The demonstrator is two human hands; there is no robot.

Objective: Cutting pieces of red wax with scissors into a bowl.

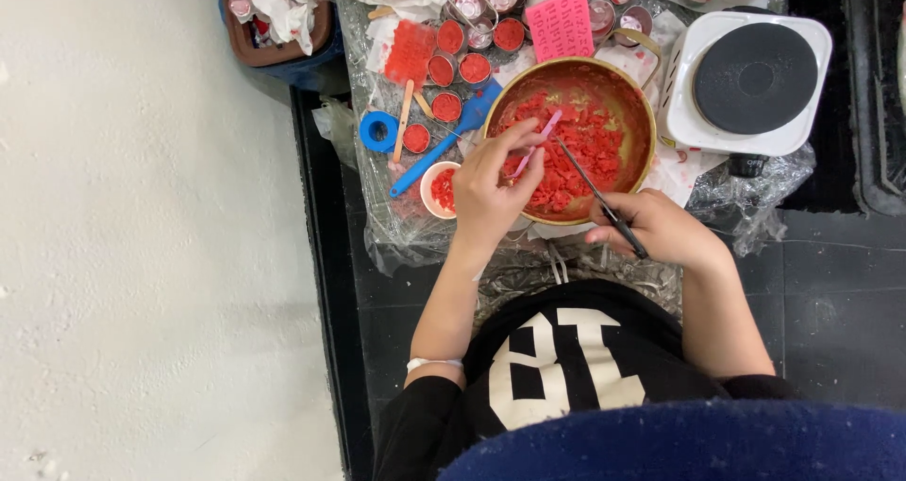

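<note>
Left hand point(491, 193) pinches a pink stick point(536, 141) over the bowl point(642, 113) of red chunks point(585, 151); right hand point(661, 228) grips a dark rod point(595, 193).

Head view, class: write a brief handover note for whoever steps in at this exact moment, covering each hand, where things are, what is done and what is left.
Left hand: pinching a thin pink stick over the bowl.
Right hand: holding a dark thin tool, tip in the red chunks.
Metal bowl: on the plastic-covered table, beside the white hotplate.
Done: several small tins already hold red fill; a small white cup holds some chunks.
Left: most chunks remain in the bowl; other tins near the far edge look unfilled.
</note>
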